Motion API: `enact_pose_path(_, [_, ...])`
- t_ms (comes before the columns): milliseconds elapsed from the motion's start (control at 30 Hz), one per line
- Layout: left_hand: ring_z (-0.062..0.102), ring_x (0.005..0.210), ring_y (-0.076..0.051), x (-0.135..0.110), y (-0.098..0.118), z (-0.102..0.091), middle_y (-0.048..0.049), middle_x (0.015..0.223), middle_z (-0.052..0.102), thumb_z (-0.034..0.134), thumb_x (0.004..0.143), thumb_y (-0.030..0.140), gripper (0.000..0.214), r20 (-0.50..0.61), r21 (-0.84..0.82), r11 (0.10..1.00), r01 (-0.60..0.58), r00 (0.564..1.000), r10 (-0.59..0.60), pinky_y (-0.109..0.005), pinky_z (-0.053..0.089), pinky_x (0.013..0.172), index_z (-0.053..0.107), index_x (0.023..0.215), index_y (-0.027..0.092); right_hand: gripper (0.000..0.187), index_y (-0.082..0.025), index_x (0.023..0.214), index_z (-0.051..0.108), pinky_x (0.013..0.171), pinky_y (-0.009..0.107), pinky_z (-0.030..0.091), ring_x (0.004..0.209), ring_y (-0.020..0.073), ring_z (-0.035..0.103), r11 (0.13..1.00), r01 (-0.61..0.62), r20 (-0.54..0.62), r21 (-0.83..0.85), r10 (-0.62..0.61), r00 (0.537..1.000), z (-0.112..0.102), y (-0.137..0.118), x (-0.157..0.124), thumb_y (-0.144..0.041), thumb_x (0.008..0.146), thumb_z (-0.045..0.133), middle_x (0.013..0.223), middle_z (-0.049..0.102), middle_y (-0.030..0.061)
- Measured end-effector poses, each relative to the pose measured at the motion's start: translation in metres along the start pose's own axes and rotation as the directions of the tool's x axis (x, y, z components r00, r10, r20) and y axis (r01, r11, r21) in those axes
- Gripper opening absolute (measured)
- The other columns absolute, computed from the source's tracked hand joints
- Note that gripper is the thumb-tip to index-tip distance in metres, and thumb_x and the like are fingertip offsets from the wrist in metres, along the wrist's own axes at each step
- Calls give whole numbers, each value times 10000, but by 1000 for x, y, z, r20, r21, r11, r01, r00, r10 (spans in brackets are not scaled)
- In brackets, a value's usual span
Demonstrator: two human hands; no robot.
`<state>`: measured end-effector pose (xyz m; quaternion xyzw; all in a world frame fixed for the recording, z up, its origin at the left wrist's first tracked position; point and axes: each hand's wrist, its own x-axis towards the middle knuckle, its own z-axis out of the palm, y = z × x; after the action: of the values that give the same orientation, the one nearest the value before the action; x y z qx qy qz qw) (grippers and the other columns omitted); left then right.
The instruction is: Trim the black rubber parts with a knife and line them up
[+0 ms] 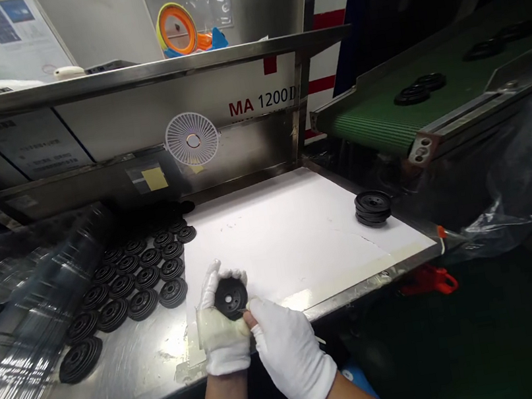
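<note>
Nearest, the person's left hand [222,323], in a white glove wrapped with pale tape, cupped a black ribbed disc [231,298] with a central hole, its fingers [215,280] curled round the disc's far rim and holding it up above the edge of the steel surface [136,372]. The right hand [292,355], also in a white glove, came in from the right, its fingers [255,308] drawn narrow against the disc's lower edge; whether they gripped it could not be told.

Just beyond the hands lay a white sheet [282,237] on the surface. To its left, rows of matching black discs [133,279] covered the steel, with one lone disc [80,359] nearer the front edge, and clear plastic film [28,315] lay along their left side. On the right of the white sheet sat a short stack of black discs [373,208].

Farther right, a green conveyor belt [374,123] carried more black discs [412,89]. At the far side of the surface, a small white fan [192,139] stood against a steel machine panel [252,105] marked "MA 1200D", and a metal shelf [128,77] ran above it, with an orange ring-shaped object [176,29] behind the shelf.
</note>
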<state>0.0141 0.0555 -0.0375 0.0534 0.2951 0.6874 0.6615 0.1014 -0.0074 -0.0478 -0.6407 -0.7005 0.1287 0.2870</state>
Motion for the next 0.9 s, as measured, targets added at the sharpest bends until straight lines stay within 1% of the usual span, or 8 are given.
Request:
enact_pose_path(100, [632, 883, -248, -4, 3, -2, -114, 924, 658, 567, 731, 209, 372, 78, 64, 993, 103, 991, -108, -449, 523, 793, 622, 1094, 148, 192, -222, 791, 542, 557, 250, 250, 608, 118, 525, 1000, 15, -22, -5, -15, 1000, -3, 6, 2, -261, 931, 416, 720, 617, -25])
enact_pose_path(167, [635, 815, -233, -5, 4, -2, -110, 851, 656, 560, 728, 218, 367, 92, 66, 990, 128, 987, -133, -449, 528, 773, 629, 1077, 124, 180, -219, 811, 555, 548, 254, 242, 602, 116, 526, 1000, 9, -39, -7, -9, 999, -5, 10, 3, -253, 929, 424, 718, 621, -24])
enact_pose_path(333, [588, 634, -117, -1, 0, 3, 3, 646, 579, 596, 743, 145, 138, -32, -26, 999, 34, 999, -35, -320, 541, 724, 650, 870, 147, 188, -224, 800, 541, 551, 254, 240, 604, 118, 525, 1000, -3, -29, 3, 3, 1000, 0, 6, 0, -258, 935, 414, 724, 617, -26])
enact_pose_path(467, [616, 762, -124, -2, -4, 0, -7, 757, 619, 585, 763, 138, 192, -20, -37, 997, -73, 997, 73, -342, 514, 842, 644, 941, 180, 208, -228, 771, 510, 570, 259, 244, 613, 128, 531, 1000, 5, -7, -1, -5, 1000, 3, 2, -2, -262, 941, 395, 699, 594, -32])
enact_pose_path(567, [617, 938, -239, -4, -2, -6, -101, 953, 649, 565, 757, 204, 345, 84, 45, 998, 35, 996, -39, -442, 514, 830, 617, 1096, 169, 192, -234, 788, 513, 569, 263, 239, 616, 131, 529, 1000, -3, -8, -2, 3, 1000, 0, 7, 0, -272, 940, 403, 707, 598, -32])
enact_pose_path(667, [626, 836, -235, -3, 0, -9, -100, 845, 643, 556, 737, 220, 372, 128, 45, 990, 134, 982, -139, -453, 526, 773, 618, 1095, 139, 161, -238, 817, 522, 560, 263, 234, 605, 129, 516, 1000, -27, -23, 7, 27, 999, -2, 13, 0, -267, 934, 415, 704, 597, -34])
enact_pose_path(767, [591, 676, -145, 0, -2, -6, -18, 678, 586, 581, 735, 168, 244, 58, -25, 997, 71, 996, -69, -353, 535, 713, 640, 970, 147, 173, -233, 805, 520, 558, 263, 232, 600, 128, 508, 999, -34, -20, 10, 34, 999, 0, 10, -2, -270, 934, 411, 709, 595, -30])
enact_pose_path(900, [579, 661, -98, 2, -3, -3, 21, 668, 572, 590, 749, 112, 223, -25, -74, 997, -27, 999, 26, -307, 523, 765, 632, 957, 181, 198, -229, 763, 508, 557, 261, 237, 593, 123, 510, 1000, -12, -4, 22, 12, 1000, 4, 3, -5, -258, 932, 408, 685, 585, -35])
